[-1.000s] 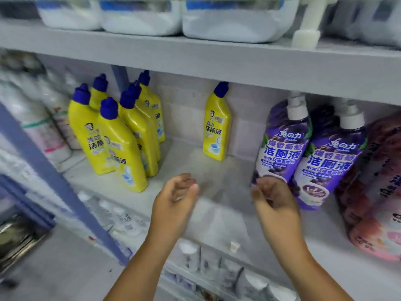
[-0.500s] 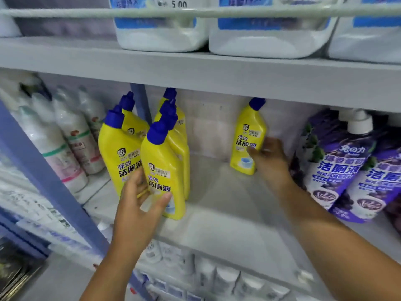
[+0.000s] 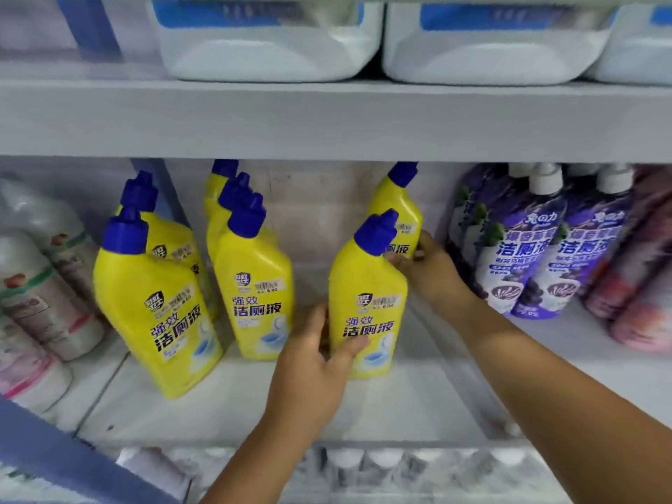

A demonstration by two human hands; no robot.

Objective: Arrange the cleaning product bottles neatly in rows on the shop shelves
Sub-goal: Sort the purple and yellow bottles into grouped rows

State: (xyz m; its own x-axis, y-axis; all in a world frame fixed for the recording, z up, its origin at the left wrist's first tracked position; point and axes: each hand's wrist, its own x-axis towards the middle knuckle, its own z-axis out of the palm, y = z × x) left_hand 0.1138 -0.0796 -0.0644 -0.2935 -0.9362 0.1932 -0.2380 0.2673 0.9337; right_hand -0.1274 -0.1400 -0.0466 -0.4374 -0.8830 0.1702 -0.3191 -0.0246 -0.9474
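Note:
Several yellow toilet-cleaner bottles with blue caps stand on the white middle shelf [image 3: 418,405]. My left hand [image 3: 312,372] grips the lower body of a front yellow bottle [image 3: 367,296] in the middle of the shelf. Behind it stands a rear yellow bottle [image 3: 398,209] against the back wall, and my right hand [image 3: 432,271] holds its lower part. To the left, a middle yellow bottle [image 3: 254,281] fronts one row and a left yellow bottle [image 3: 156,314] fronts another, more bottles behind each.
Purple bottles with white caps [image 3: 523,249] crowd the shelf's right side, with pink bottles [image 3: 640,285] beyond. White bottles [image 3: 40,285] lean at the left past a blue upright. Large white jugs [image 3: 269,41] sit on the shelf above. Small white bottles [image 3: 363,467] fill the shelf below.
My left hand has carried a yellow bottle from the left group to the shelf's middle, in front of the lone rear bottle. My right hand stays on that rear bottle. The camera moved closer.

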